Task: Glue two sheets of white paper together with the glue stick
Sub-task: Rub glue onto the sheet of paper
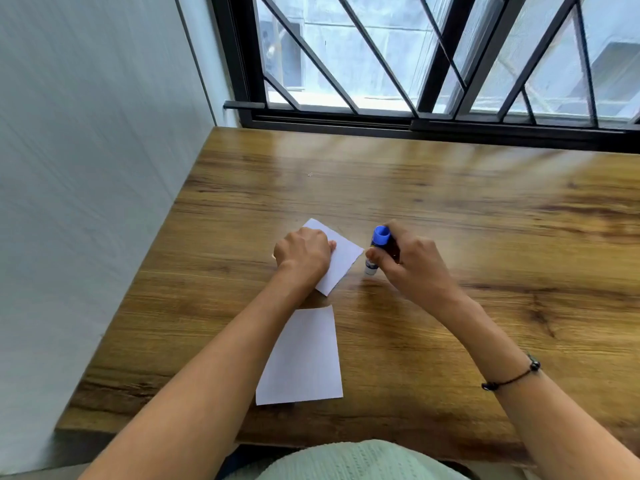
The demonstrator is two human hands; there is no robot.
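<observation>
Two white paper sheets lie on the wooden table (450, 209). The far sheet (341, 263) is turned diagonally, and my left hand (303, 254) rests on its left part with the fingers curled, pressing it flat. The near sheet (304, 358) lies free, partly under my left forearm. My right hand (405, 265) grips the glue stick (375, 252), a white tube with a blue end pointing up. Its lower white end is close to the far sheet's right corner; contact with the table cannot be told.
A pale wall runs along the table's left edge. A black-framed window (433, 64) with diagonal bars stands behind the table's far edge. A dark cord bracelet (512, 377) circles my right wrist. A light green garment shows at the bottom edge.
</observation>
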